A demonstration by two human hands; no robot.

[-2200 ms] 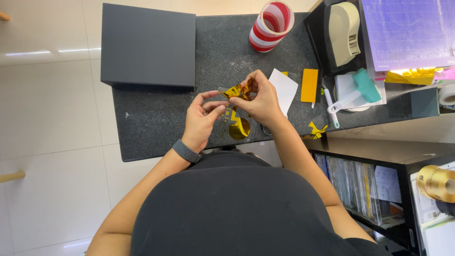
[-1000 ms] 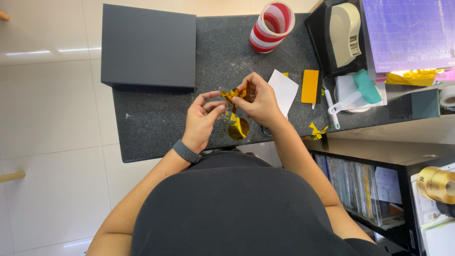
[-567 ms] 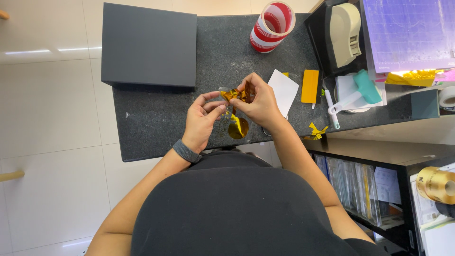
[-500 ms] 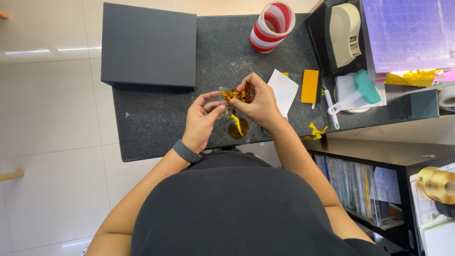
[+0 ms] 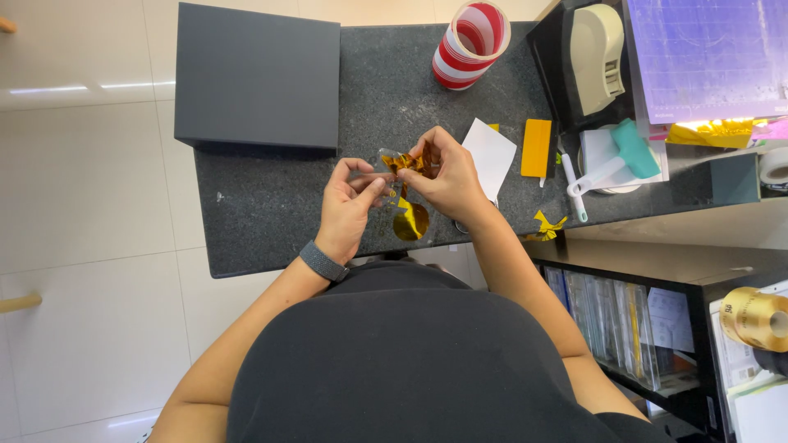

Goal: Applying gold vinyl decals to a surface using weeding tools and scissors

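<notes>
Bare speckled dark granite countertop (image 5: pixel 271 221) lies open left of the hands. Flat dark grey box (image 5: pixel 257 75) blocks the far left; red-and-white striped cylindrical cup (image 5: pixel 470 43) stands beyond; white paper sheet (image 5: pixel 491 156) lies right.

The person wears a plain black top (image 5: pixel 410 361) with short sleeves that leave both forearms bare. The cloth is smooth, without print or pattern. A dark grey band (image 5: pixel 322 261) with a woven look wraps the wrist just behind the left hand (image 5: pixel 349 209); whether it carries a watch face cannot be told. The right hand (image 5: pixel 447 176) and its wrist are bare, with no ring or band showing. Both hands are ungloved.
</notes>
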